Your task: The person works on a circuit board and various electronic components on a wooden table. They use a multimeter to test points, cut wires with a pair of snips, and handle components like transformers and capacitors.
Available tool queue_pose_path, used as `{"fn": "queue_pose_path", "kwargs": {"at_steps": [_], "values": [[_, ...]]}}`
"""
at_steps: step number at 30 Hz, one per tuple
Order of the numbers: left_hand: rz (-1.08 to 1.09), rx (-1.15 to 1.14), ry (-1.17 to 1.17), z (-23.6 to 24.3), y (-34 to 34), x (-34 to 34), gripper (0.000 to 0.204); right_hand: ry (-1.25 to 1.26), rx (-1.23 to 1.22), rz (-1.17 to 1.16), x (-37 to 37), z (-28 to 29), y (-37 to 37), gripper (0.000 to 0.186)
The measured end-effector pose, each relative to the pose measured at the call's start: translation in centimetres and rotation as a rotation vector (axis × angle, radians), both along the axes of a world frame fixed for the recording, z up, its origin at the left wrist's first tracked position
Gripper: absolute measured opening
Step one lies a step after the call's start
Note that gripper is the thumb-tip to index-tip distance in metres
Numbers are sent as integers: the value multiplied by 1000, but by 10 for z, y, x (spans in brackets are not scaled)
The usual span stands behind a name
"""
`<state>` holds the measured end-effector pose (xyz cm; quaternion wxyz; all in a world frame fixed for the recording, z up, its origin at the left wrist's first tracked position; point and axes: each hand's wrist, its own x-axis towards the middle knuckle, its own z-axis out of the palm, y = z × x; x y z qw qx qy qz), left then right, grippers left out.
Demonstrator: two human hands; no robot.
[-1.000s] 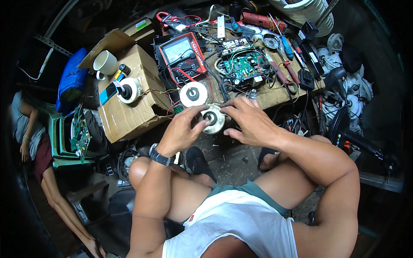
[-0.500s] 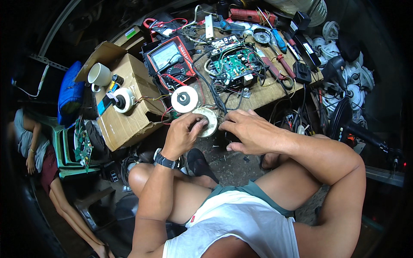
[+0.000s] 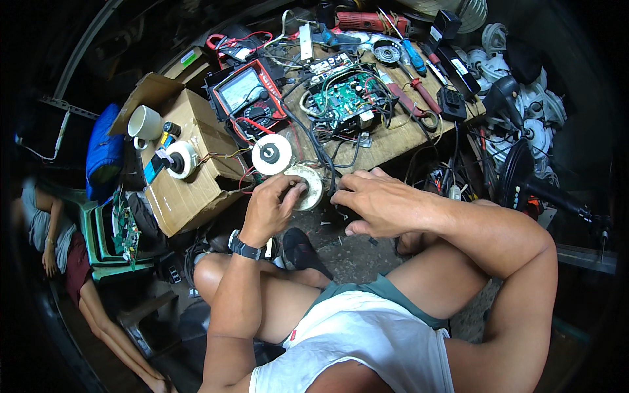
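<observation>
My left hand [image 3: 266,208], with a watch on its wrist, pinches the dark centre of a dusty white round motor [image 3: 313,196] at the table's near edge. To the right of that motor hangs my right hand [image 3: 386,202], its fingers bent but apart, with nothing seen in them. A second, cleaner white round motor [image 3: 264,164] with a dark hub touches the first one's far left side. Farther left, a third white motor [image 3: 188,157] lies on a cardboard box [image 3: 203,131], with thin coloured wires running from it.
On the wooden table [image 3: 386,149] lie an analog multimeter [image 3: 244,92], a green circuit board [image 3: 347,98], cables, pliers [image 3: 426,98] and a blue-handled screwdriver [image 3: 413,57]. A white mug [image 3: 145,122] stands on the box. White motor parts [image 3: 537,134] pile up at right. Another person [image 3: 62,242] is at far left.
The view has shifted slightly, so the table and its things appear a little farther left. My left hand keeps its pinch on the motor; my right hand has hardly moved.
</observation>
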<state>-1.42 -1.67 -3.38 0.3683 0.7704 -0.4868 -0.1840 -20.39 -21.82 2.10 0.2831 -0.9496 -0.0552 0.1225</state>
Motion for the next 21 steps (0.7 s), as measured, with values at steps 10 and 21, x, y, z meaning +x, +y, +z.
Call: {"fn": "queue_pose_path", "kwargs": {"at_steps": [10,21], "values": [[9,-12,-29,-3,1,-1,15,-11,-12,6,-1,15,-3,55],[-1,11,-76,7,4,0,20,-3,-45,41,-7,15,-2,50]]}}
